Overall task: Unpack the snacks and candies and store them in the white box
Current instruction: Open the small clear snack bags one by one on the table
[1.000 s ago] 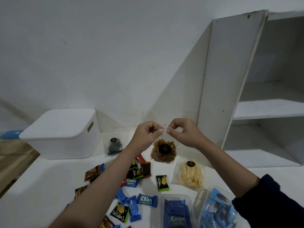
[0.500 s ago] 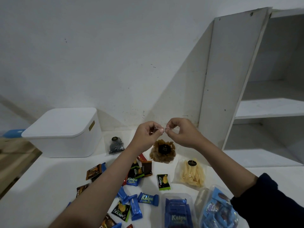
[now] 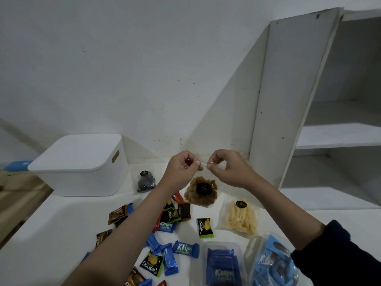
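Both hands are raised over the white worktop (image 3: 51, 219), each pinching the top edge of a clear plastic bag of brown snacks (image 3: 201, 191): the left hand (image 3: 181, 170) and the right hand (image 3: 228, 168) have thumb and forefinger closed on the film with the other fingers curled in. The film itself is nearly invisible against the wall, so only a thin bright strip between the fingertips marks it, and whether the seal is parted cannot be told. The bag's dark round label is too blurred to read. The white box (image 3: 82, 168) sits well to the left with its lid on, so its inside is hidden. A small bag of dark candies (image 3: 146, 181) lies near it, and a bag of pale yellow sticks (image 3: 240, 218) lies right of the brown one. Loose Kalpa and Nextar wrappers (image 3: 185, 248) are scattered below, several covered by the left forearm. Two clear tubs of blue packets (image 3: 223, 265) are cut off by the lower edge. An open white shelf unit (image 3: 294, 89) stands at the right.
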Motion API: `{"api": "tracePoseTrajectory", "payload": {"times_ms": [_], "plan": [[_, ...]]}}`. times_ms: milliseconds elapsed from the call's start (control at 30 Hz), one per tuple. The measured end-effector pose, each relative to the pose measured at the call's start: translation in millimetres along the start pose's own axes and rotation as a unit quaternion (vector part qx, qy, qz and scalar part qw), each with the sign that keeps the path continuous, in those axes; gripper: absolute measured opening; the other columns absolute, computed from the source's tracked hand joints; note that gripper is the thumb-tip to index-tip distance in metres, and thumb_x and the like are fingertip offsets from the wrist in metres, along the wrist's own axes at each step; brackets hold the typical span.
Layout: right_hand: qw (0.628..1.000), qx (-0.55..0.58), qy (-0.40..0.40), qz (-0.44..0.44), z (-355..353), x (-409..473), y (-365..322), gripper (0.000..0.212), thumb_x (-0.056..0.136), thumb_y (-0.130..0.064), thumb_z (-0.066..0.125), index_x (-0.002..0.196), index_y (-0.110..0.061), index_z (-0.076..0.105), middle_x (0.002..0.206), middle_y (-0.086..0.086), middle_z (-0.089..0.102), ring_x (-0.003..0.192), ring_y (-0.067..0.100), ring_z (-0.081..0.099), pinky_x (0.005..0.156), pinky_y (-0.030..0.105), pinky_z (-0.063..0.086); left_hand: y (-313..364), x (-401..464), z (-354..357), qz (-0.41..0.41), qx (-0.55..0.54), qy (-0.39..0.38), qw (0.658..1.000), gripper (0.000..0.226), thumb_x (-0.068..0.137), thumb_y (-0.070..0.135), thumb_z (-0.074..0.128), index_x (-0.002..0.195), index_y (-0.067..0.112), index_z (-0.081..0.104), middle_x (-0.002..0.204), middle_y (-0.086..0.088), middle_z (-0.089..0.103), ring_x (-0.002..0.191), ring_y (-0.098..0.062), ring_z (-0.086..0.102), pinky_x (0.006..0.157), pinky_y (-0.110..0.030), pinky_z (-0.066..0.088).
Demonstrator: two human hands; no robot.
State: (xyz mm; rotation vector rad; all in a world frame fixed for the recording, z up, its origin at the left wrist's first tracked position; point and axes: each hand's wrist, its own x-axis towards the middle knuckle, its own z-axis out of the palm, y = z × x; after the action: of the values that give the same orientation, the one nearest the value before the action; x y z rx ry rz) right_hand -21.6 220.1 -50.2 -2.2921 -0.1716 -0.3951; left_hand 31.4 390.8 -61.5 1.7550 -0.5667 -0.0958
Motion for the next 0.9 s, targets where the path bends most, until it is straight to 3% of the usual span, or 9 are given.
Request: {"api": "tracePoseTrajectory", "payload": {"times_ms": [333, 767, 900], "plan": [[1.000, -0.010, 0.013, -0.020, -0.2, 5.0, -3.5, 0.005, 0.085, -0.020, 0.064, 0.081, -0.017, 0.065, 0.081, -0.004, 0.067, 0.082, 0.009, 0.061, 0.078, 0.029, 0.053, 0.9, -0.3, 3.0, 0.000, -0.020, 0.020, 1.000, 0.013, 0.091, 0.002, 0.056, 0.081, 0.009, 0.060, 0.078, -0.005, 0.067, 0.075, -0.010, 0.070, 0.082, -0.031, 0.057], [0.996, -0.058, 0.009, -0.066, 3.6, 3.7, -8.9, 0.010, 0.083, -0.020, 0.062, 0.078, -0.012, 0.066, 0.078, -0.002, 0.067, 0.076, 0.012, 0.062, 0.074, 0.034, 0.053, 1.8, -5.0, 0.7, -0.012, -0.030, -0.012, 0.999, 0.004, 0.088, 0.009, 0.064, 0.083, 0.009, 0.063, 0.080, -0.008, 0.068, 0.079, -0.018, 0.070, 0.083, -0.036, 0.057], [0.997, -0.054, 0.001, -0.054, 7.4, 1.3, -2.7, 0.011, 0.085, -0.025, 0.063, 0.082, -0.015, 0.068, 0.081, -0.005, 0.067, 0.079, 0.009, 0.061, 0.074, 0.031, 0.053, -1.8, -2.5, -0.8, 0.008, 0.052, -0.011, 0.999, 0.012, 0.089, 0.012, 0.063, 0.078, 0.016, 0.062, 0.074, -0.005, 0.066, 0.072, -0.011, 0.069, 0.079, -0.039, 0.057]]}}
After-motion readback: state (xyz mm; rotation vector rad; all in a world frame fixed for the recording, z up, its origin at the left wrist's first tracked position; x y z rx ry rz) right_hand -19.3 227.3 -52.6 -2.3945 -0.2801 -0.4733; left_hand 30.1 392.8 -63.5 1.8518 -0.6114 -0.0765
